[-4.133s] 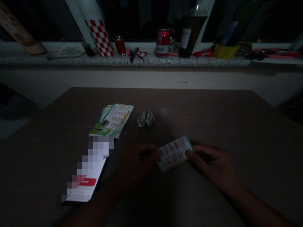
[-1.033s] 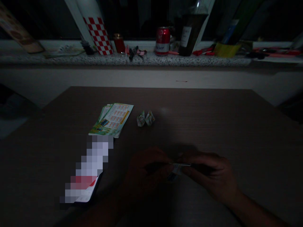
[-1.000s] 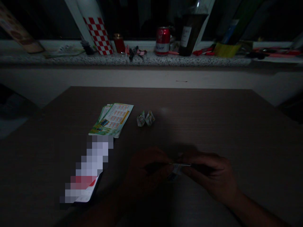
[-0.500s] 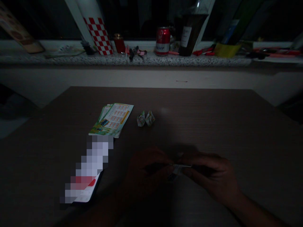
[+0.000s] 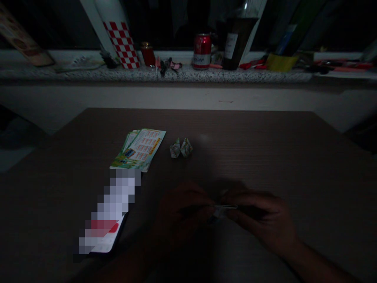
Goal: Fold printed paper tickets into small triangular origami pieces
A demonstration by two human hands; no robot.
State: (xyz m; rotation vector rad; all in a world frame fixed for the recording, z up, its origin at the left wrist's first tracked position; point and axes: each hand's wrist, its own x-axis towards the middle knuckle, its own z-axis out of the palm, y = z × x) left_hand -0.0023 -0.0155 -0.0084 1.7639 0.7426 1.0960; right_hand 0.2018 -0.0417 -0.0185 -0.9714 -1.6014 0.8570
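Observation:
Between my two hands is a small folded piece of paper point(image 5: 219, 212), pale on top and dim below. My left hand point(image 5: 185, 208) pinches its left end with thumb and fingers. At the other end, my right hand point(image 5: 265, 216) grips it the same way. Shadow hides much of the paper and the fingertips. Beyond my left hand, two small folded paper pieces point(image 5: 181, 148) with a coloured print stand side by side. A stack of printed cards point(image 5: 141, 149) lies to their left, the top one bearing a calendar-like grid.
A lit phone point(image 5: 108, 220), its screen partly pixelated, lies left of my hands on the wooden table point(image 5: 265, 149). Along the speckled windowsill point(image 5: 176, 74) stand a red can point(image 5: 202, 51), a checkered bottle point(image 5: 123, 45), a dark bottle point(image 5: 237, 43) and a red jar point(image 5: 147, 54).
The folded paper's upper edge shows slightly more open as a thin loop near my right fingers. Both hands stay almost in place, still pinching it.

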